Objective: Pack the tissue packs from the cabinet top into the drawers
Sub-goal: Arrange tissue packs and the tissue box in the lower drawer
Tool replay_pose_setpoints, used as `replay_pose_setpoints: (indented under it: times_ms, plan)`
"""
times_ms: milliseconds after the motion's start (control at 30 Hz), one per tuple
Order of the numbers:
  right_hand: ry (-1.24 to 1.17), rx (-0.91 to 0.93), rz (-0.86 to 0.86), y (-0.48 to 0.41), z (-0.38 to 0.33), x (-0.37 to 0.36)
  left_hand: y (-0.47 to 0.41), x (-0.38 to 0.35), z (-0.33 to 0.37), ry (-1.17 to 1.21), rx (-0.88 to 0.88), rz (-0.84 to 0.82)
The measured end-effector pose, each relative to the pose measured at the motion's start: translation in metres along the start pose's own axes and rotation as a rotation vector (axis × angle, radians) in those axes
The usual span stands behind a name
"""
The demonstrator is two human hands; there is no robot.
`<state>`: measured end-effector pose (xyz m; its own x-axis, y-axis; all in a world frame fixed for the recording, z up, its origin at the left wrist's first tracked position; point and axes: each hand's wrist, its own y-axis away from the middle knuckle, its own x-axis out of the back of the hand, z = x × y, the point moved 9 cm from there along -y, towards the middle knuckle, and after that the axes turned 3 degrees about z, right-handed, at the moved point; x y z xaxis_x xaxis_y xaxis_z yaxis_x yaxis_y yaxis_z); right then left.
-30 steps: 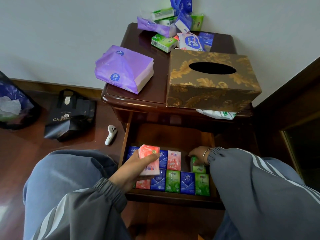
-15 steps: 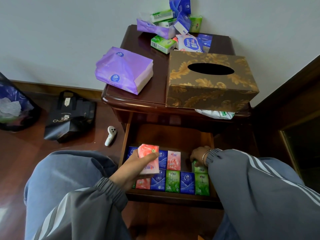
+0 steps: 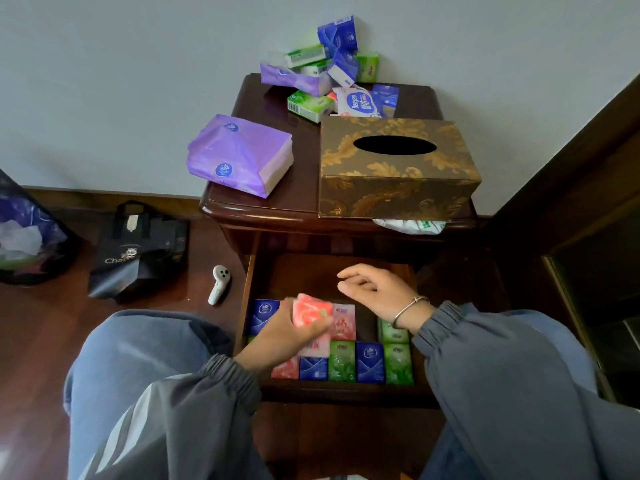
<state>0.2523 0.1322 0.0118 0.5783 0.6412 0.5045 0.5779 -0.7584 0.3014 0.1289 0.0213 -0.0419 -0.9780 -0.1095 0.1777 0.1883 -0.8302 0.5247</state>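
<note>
The open drawer [image 3: 332,393] of the dark wooden cabinet [image 3: 277,209] holds rows of small blue, green and pink tissue packs [image 3: 370,362]. My left hand [image 3: 280,337] hovers over the drawer's left half, shut on a pink tissue pack [image 3: 310,313]. Above the drawer's back right part my right hand [image 3: 377,292] is raised, empty, fingers loosely apart, a bracelet on its wrist. On the cabinet top lie a large purple tissue pack [image 3: 239,154] and, at the back, a heap of several small packs [image 3: 332,81].
A gold patterned tissue box [image 3: 394,171] stands on the cabinet's right side over a white packet [image 3: 408,225]. On the floor to the left are a black bag [image 3: 138,251], a white controller [image 3: 219,284] and a dark sack [image 3: 24,233]. My knees flank the drawer.
My right hand has let go of the green pack at the drawer's right and lifted up and away from it. My left hand has shifted slightly right with the pink pack.
</note>
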Motion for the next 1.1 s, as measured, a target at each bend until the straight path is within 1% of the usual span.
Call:
replay_pose_setpoints:
  times_ms: [33,167,233,267,400,500,567,600,667,733,767,833,900,933,1000,1100]
  plan:
    - [-0.038,-0.028,-0.073,0.002,-0.001,-0.006,0.002,-0.003,-0.002,-0.061,-0.001,-0.020]
    - [0.021,-0.130,-0.391,0.014,0.008,-0.039,0.007,-0.014,-0.011,-0.235,-0.020,-0.089]
    - [-0.032,-0.181,-0.492,0.022,0.014,-0.052,0.010,-0.017,-0.014,-0.268,-0.019,-0.138]
    - [-0.058,-0.201,-0.505,0.025,0.017,-0.056,0.012,-0.017,-0.015,-0.284,-0.019,-0.149]
    - [-0.142,-0.237,-0.479,0.023,0.025,-0.059,0.017,-0.017,-0.010,-0.285,-0.009,-0.139]
    - [-0.137,-0.202,-0.458,0.019,0.025,-0.057,0.020,-0.019,-0.005,-0.186,-0.014,-0.124]
    - [-0.120,-0.191,-0.409,0.010,0.032,-0.046,0.018,-0.018,-0.007,-0.093,-0.003,-0.083]
    - [-0.110,-0.201,-0.355,0.004,0.039,-0.036,0.014,-0.013,-0.011,-0.065,0.017,-0.025]
    - [-0.099,-0.252,-0.211,-0.010,0.060,-0.007,0.005,0.014,-0.019,-0.088,0.051,0.187]
    - [-0.028,-0.290,-0.087,-0.020,0.080,0.017,0.000,0.050,-0.027,-0.233,0.105,0.416]
    - [0.027,-0.301,-0.047,-0.024,0.089,0.024,0.000,0.064,-0.032,-0.309,0.152,0.495]
    - [0.108,-0.315,-0.006,-0.033,0.102,0.027,0.004,0.081,-0.044,-0.443,0.260,0.578]
    - [0.163,-0.320,-0.001,-0.041,0.112,0.021,0.005,0.082,-0.056,-0.506,0.352,0.566]
    - [0.193,-0.319,-0.001,-0.044,0.116,0.018,0.004,0.080,-0.064,-0.489,0.390,0.542]
    - [0.234,-0.322,0.003,-0.052,0.120,0.015,0.002,0.073,-0.077,-0.385,0.446,0.490]
    - [0.256,-0.353,0.008,-0.061,0.125,0.019,-0.001,0.070,-0.088,-0.277,0.472,0.439]
